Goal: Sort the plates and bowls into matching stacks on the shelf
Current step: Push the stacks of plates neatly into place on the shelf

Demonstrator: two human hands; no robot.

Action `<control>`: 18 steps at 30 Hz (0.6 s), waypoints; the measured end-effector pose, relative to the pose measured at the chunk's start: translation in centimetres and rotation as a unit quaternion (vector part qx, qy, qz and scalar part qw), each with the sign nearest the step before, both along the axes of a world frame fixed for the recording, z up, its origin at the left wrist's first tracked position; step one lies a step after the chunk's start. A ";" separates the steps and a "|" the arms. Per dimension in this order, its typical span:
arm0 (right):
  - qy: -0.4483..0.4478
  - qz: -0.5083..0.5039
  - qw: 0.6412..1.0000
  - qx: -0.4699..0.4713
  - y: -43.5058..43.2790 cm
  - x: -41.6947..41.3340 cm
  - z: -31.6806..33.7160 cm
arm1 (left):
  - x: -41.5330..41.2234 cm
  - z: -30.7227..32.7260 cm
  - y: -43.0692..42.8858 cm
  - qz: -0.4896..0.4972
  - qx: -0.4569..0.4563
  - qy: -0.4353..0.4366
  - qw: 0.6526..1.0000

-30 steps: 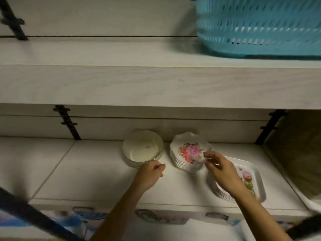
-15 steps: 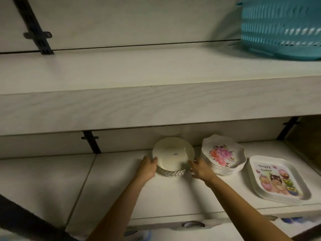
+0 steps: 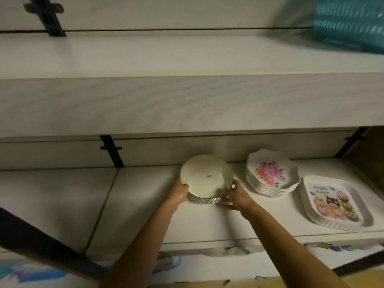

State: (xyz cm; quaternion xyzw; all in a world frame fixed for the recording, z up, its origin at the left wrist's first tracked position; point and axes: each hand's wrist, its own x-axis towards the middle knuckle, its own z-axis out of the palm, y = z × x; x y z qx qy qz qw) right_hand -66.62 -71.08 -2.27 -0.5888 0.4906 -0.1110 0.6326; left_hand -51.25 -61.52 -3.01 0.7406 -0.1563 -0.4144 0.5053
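Observation:
A stack of round cream bowls (image 3: 204,179) stands upside down on the lower shelf (image 3: 145,204), tipped slightly toward the wall. My left hand (image 3: 178,193) grips its left rim with the thumb on top. My right hand (image 3: 234,195) holds the stack's right side, fingers curled at the rim. To the right stands a stack of scalloped plates with a pink flower print (image 3: 272,173). Further right lies a stack of rectangular cartoon-print plates (image 3: 334,202).
An upper shelf (image 3: 187,100) overhangs the stacks, with a teal plastic basket (image 3: 351,21) on it at the far right. Black wall brackets (image 3: 112,150) stand behind. A dark bar (image 3: 41,242) crosses the lower left. The lower shelf's left half is bare.
Both hands have moved from beside the flower plates onto the bowl stack and now grip its two sides. The camera has turned left and come closer.

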 end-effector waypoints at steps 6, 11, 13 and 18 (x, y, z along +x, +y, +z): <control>0.019 0.054 0.998 -0.029 4.3 1.6 -0.5 | 1.2 0.2 5.2 0.041 0.018 -0.010 0.999; 0.056 0.087 0.993 -0.054 8.1 3.5 -0.8 | 2.9 0.5 9.4 0.041 0.034 0.000 0.999; 0.058 0.092 0.993 -0.047 9.6 4.1 -0.6 | 3.6 0.6 11.0 0.034 0.043 0.002 0.998; 0.065 0.091 0.993 -0.042 12.8 5.6 -0.9 | 5.0 0.7 14.4 0.022 0.046 -0.010 0.999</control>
